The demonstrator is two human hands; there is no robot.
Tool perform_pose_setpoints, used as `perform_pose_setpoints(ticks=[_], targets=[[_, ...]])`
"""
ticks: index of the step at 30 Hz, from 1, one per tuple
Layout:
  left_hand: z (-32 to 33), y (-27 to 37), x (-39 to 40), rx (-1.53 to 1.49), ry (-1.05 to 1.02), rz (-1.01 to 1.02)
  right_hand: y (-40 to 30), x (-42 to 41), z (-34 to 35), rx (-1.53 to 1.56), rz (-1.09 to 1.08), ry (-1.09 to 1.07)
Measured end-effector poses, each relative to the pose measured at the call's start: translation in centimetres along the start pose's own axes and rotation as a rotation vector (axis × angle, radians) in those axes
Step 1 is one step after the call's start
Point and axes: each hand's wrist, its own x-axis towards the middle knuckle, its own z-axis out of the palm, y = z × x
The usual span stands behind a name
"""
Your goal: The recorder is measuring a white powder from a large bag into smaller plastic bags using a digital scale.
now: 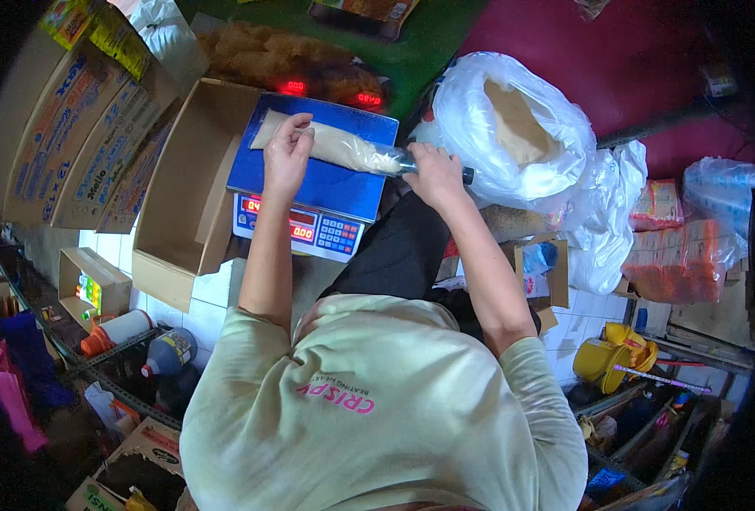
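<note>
A long clear plastic bag of pale granules [342,148] lies slantwise across the blue platform of a digital scale [339,191]. My left hand [290,150] rests over the bag's filled left part, with the fingers curled; how firmly it touches cannot be told. At the bag's right end, my right hand [435,171] is closed around a dark, see-through cylinder with a black end [468,175], which reaches into or against the bag's mouth. Red digits glow on the scale's front panel, partly hidden by my left forearm.
Right of the scale stands a large white plastic sack [575,147] opened on pale granules [518,124]. An open cardboard box [189,172] adjoins the scale's left side. Further left lean flattened cartons [90,140]. Packs in orange plastic [677,262] lie at the far right.
</note>
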Motion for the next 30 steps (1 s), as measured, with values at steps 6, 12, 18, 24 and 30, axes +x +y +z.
perform_pose_setpoints(ticks=[6, 12, 18, 24, 30], targets=[[-4.1, -3.0, 0.9, 0.011, 0.226, 0.146, 1.8, -0.9, 1.5, 0.183, 0.079, 0.043], [-10.4, -2.6, 1.1, 0.074, 0.575, 0.147, 4.1, -2.0, 3.1, 0.338, 0.097, 0.113], [-11.9, -2.0, 0.4, 0.08, 0.735, 0.058, 4.4, -2.9, 3.5, 0.372, 0.106, 0.134], [-10.7, -2.0, 1.4, 0.205, 0.672, 0.124, 4.5, -3.2, 3.3, 0.368, 0.091, 0.135], [-9.9, -1.8, 1.9, 0.243, 0.629, 0.217, 4.7, -3.5, 2.8, 0.362, 0.088, 0.166]])
